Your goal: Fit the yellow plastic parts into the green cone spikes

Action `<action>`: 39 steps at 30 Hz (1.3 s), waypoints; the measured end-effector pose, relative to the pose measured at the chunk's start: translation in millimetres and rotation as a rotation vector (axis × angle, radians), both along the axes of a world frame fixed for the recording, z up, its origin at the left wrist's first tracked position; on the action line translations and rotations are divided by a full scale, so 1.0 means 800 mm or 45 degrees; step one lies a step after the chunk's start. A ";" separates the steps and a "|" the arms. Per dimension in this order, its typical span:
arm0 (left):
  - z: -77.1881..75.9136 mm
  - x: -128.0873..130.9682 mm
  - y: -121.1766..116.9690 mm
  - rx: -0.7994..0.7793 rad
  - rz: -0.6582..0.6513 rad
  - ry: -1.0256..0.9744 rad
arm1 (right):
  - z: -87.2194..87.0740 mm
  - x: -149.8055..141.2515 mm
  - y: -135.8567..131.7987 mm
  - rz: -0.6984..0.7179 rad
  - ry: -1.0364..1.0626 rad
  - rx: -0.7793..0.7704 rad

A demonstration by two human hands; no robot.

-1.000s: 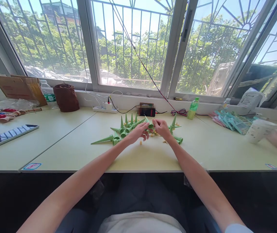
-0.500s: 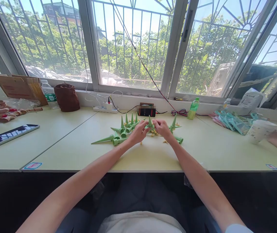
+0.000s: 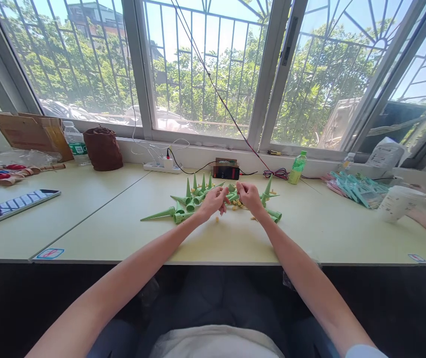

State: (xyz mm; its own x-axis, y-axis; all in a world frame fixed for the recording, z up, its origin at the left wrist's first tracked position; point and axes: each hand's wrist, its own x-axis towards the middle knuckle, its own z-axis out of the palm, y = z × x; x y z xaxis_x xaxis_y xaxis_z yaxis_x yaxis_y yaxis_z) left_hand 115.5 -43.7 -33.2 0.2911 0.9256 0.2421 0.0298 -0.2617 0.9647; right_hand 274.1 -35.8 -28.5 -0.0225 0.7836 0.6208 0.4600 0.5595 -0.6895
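Note:
My left hand (image 3: 213, 202) is closed, its fingertips against a green plastic cone (image 3: 231, 188) that points away and is partly hidden. My right hand (image 3: 249, 197) pinches just right of that cone; whatever its fingers hold is too small to make out. Under and between the hands lie small yellow pieces (image 3: 237, 203), with a single yellow peg (image 3: 217, 219) nearer the front. More green cones (image 3: 160, 214) lie and stand around my left hand, several of them upright behind it. Another upright green cone (image 3: 267, 189) is beside my right hand, among other green parts.
A phone (image 3: 226, 172) leans at the back by a power strip (image 3: 160, 166). A green bottle (image 3: 297, 167), packaged teal items (image 3: 360, 188) and a cup (image 3: 400, 203) are to the right. At left are another phone (image 3: 17, 206), wooden toys (image 3: 9, 174) and a brown bag (image 3: 103, 148).
The cone between my hands has tipped from upright to pointing away. My left fingers have curled downward. The other person's hand at the far left has gone from view.

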 end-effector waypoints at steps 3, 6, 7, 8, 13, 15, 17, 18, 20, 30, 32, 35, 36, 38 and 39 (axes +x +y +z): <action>0.006 -0.001 -0.003 -0.265 -0.136 -0.171 | 0.001 0.000 -0.003 0.012 -0.071 0.026; 0.010 -0.003 -0.004 -0.384 -0.169 -0.285 | 0.000 -0.001 -0.003 0.018 -0.118 0.036; 0.011 -0.004 -0.004 -0.392 -0.178 -0.308 | 0.000 -0.001 -0.002 0.018 -0.127 0.037; 0.011 -0.005 -0.003 -0.387 -0.187 -0.327 | -0.001 -0.001 -0.002 0.017 -0.133 0.037; 0.009 -0.007 -0.002 -0.309 -0.173 -0.362 | -0.001 0.000 -0.001 -0.004 -0.163 0.022; 0.008 -0.007 -0.002 -0.273 -0.154 -0.359 | -0.001 0.000 -0.001 -0.010 -0.172 0.017; 0.006 -0.005 -0.002 -0.206 -0.117 -0.346 | -0.001 0.000 -0.001 -0.006 -0.174 0.014; 0.006 -0.005 -0.003 -0.154 -0.091 -0.332 | -0.001 0.000 -0.001 0.000 -0.167 0.009; 0.004 -0.003 -0.003 -0.030 -0.032 -0.292 | -0.001 0.000 -0.001 0.020 -0.140 -0.016; -0.004 -0.001 -0.003 0.559 0.234 0.127 | -0.007 0.002 0.008 0.121 -0.037 -0.078; -0.008 -0.002 0.000 0.677 0.271 0.186 | -0.007 0.001 0.009 0.138 -0.023 -0.097; -0.014 -0.003 0.005 0.793 0.288 0.233 | -0.007 0.000 0.009 0.169 0.002 -0.127; -0.015 -0.003 0.006 0.814 0.284 0.242 | -0.007 0.000 0.009 0.180 0.017 -0.136; -0.015 -0.004 0.006 0.825 0.275 0.247 | -0.007 -0.001 0.009 0.198 0.049 -0.153; -0.014 -0.004 0.004 0.814 0.271 0.245 | -0.007 -0.001 0.008 0.205 0.064 -0.163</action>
State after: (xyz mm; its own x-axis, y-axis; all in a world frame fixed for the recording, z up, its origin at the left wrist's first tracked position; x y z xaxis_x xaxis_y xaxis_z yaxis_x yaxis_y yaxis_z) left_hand 112.0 -40.2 -44.8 0.2120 0.6603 0.7204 0.2982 -0.7457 0.5958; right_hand 273.1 -29.2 -34.1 -0.1251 0.8452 0.5196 0.3349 0.5289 -0.7798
